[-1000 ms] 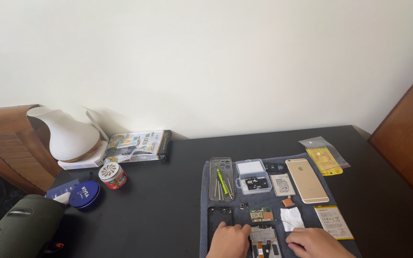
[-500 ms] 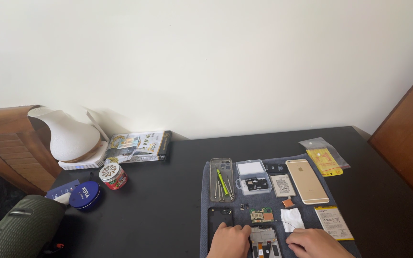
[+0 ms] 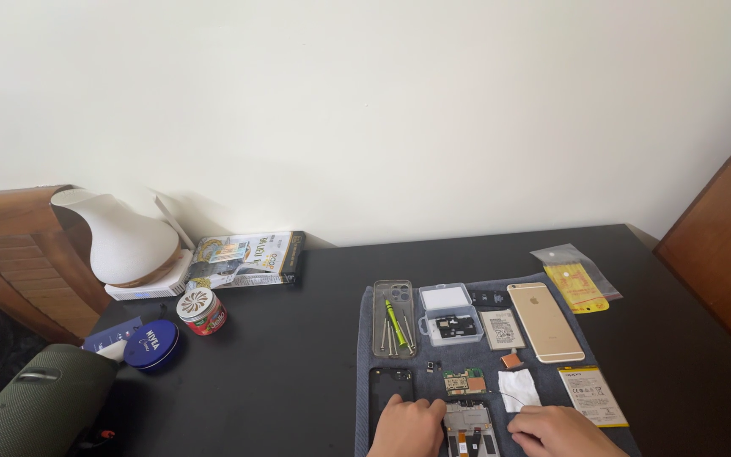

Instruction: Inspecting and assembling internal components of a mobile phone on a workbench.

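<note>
Black table [image 3: 298, 355], yellow packet [image 3: 575, 283], blue tin [image 3: 151, 344]

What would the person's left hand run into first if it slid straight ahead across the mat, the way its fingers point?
Probably the small green circuit board, just beyond the left hand and slightly right of it. The dark phone screen lies beside the hand, left of that line. Depth is hard to judge.
</note>
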